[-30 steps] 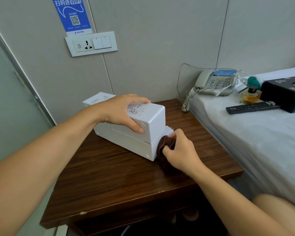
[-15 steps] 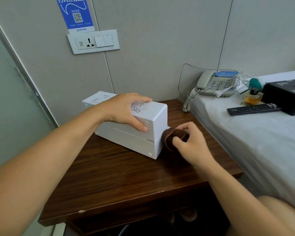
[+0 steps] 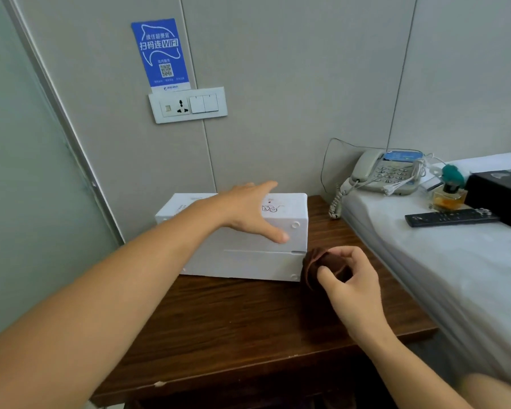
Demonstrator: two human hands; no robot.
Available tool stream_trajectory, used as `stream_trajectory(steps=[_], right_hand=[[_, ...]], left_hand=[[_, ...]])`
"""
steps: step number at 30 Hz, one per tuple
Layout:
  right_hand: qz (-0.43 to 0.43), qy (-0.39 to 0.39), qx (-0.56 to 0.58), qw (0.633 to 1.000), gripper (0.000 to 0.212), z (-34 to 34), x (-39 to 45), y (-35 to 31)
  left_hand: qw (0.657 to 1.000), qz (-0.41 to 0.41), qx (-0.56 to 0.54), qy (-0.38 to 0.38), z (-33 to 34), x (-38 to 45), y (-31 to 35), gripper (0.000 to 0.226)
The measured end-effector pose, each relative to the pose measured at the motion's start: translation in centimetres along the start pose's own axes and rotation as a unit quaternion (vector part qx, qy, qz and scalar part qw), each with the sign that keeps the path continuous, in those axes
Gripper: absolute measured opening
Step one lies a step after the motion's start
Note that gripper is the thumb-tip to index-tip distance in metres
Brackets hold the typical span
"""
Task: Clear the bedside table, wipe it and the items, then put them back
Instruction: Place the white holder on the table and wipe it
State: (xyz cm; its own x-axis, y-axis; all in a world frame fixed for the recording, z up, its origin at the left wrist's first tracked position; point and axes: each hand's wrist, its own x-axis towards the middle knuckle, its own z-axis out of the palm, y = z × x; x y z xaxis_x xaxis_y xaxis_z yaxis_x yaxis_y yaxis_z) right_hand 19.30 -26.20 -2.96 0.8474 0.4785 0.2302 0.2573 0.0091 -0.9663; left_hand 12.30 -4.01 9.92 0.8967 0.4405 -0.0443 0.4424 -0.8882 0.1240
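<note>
Bed [image 3: 443, 284]: right of both hands, carrying the phone [image 3: 387, 172], black box [image 3: 502, 193], remote [image 3: 452, 217] and bottle [image 3: 449, 196].
Bench [image 3: 233, 320]: dark wood, under both hands.
White box [image 3: 248, 258]: on the bench near the wall, under the left hand.
Left hand [image 3: 251, 212]: grip spread, fingers straight, palm flat on the box top, thumb down its front face.
Right hand [image 3: 348, 284]: grip pinching the cloth.
Cloth [image 3: 314, 265]: brown, bunched, touching the box's lower right end.
</note>
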Motion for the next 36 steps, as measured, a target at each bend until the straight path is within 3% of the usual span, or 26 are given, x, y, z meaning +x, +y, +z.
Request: stream_trajectory(steps=[2, 5, 9, 16, 19, 22, 28, 33, 36], right_hand=[[-0.033, 0.014, 0.003, 0.999, 0.033, 0.1, -0.4, -0.2], [-0.052, 0.022, 0.02, 0.998, 0.039, 0.5, -0.6, -0.2], [-0.074, 0.024, 0.034, 0.996, 0.039, 1.8, -0.6, 0.0], [-0.077, 0.07, 0.021, 0.994, 0.039, 4.1, 2.2, 1.1], [-0.085, 0.055, -0.018, 0.995, 0.04, 5.5, 4.1, 1.4], [-0.109, 0.04, -0.064, 0.991, 0.047, 7.2, 5.0, 1.8], [-0.084, -0.073, -0.096, 0.989, 0.047, 9.2, 4.0, 3.0], [0.034, 0.07, -0.027, 0.997, 0.051, 8.0, 7.8, 2.9], [0.043, 0.101, -0.013, 0.994, 0.043, 7.9, 8.9, 2.6]], left_hand=[[0.999, 0.007, 0.0, -0.05, -1.9, -0.8, -3.4, 0.126], [0.998, -0.018, -0.009, -0.057, -3.7, -2.5, -9.1, 0.103], [0.998, -0.025, -0.053, 0.01, -2.8, -4.2, -12.3, 0.085], [0.991, -0.013, -0.081, 0.103, 0.3, -5.2, -11.3, 0.074], [0.99, -0.023, -0.078, 0.114, 1.0, -5.0, -10.9, 0.072], [0.992, -0.031, -0.051, 0.115, 1.0, -5.2, -10.9, 0.086], [0.993, -0.051, -0.007, 0.109, 1.3, -5.3, -9.4, 0.085], [0.997, -0.044, -0.027, 0.065, 0.9, -5.8, -8.7, 0.088], [0.995, -0.047, -0.042, 0.075, 1.1, -5.8, -8.4, 0.09]])
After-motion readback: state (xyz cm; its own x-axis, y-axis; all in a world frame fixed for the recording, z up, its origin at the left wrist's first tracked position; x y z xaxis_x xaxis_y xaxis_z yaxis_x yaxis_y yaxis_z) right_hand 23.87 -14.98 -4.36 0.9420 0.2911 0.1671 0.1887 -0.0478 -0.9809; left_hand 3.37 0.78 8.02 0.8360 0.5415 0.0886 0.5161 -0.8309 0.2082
